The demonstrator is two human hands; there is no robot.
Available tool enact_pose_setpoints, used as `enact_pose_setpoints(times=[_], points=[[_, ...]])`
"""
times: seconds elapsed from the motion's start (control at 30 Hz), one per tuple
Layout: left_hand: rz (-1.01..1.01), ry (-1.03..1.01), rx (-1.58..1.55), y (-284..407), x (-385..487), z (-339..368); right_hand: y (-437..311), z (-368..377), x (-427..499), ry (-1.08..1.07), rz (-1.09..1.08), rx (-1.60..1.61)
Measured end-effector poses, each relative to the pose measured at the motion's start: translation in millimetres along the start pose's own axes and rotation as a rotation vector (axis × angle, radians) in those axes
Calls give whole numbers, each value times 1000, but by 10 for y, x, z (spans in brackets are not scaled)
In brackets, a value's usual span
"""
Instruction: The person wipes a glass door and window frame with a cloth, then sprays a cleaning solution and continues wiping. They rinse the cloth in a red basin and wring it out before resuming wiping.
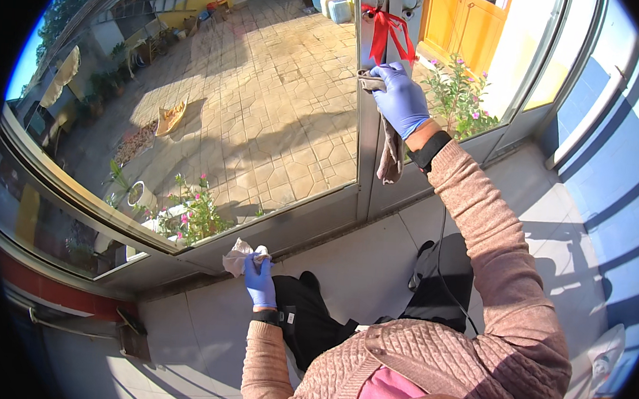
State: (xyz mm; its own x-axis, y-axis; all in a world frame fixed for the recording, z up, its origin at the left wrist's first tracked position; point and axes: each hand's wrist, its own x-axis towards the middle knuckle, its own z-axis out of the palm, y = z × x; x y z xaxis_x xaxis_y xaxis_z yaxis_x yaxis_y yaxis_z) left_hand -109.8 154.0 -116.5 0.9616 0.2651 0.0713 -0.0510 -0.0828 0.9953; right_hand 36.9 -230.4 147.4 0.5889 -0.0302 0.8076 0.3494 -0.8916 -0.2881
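Observation:
My right hand (402, 97), in a thin blue-violet glove, grips a grey-brown cloth (392, 154) against the metal door frame (365, 164). The cloth's long end hangs below the hand. Just above, a red ribbon (383, 36) is tied at the door handles. My left hand (260, 281), gloved alike, holds a crumpled whitish cloth or paper (237, 257) low down, near the bottom rail of the glass door (296, 220). Both wrists wear black bands.
Beyond the glass lie a paved courtyard (259, 102), flowering plants (192, 213) and a tilted basket (171, 118). Blue wall tiles (618, 163) are at the right. A dark cable runs from my right wrist past my leg. A dark red ledge (61, 288) stands at the left.

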Motion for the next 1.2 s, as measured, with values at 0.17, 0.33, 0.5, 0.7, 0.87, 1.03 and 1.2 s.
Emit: enact_pose_setpoints(times=[0.17,0.33,0.5,0.7,0.87,1.03,1.2], points=[[17,-5,-112,15,25,40,-9,222,474,223,-26,-39],[33,-19,-27,72,6,9,164,402,-458,-228,-186,-148],[46,-11,8,113,-10,-23,330,76,-558,-628,98,156],[25,-54,45,33,62,-25,406,-895,690,-3,291,976],[7,-33,44,-39,79,11,381,-1081,1538,427,93,245],[22,-76,-5,-39,76,25,432,-716,1543,418,39,214],[-6,-87,94,-27,82,20,632,-678,1253,140,-105,163]])
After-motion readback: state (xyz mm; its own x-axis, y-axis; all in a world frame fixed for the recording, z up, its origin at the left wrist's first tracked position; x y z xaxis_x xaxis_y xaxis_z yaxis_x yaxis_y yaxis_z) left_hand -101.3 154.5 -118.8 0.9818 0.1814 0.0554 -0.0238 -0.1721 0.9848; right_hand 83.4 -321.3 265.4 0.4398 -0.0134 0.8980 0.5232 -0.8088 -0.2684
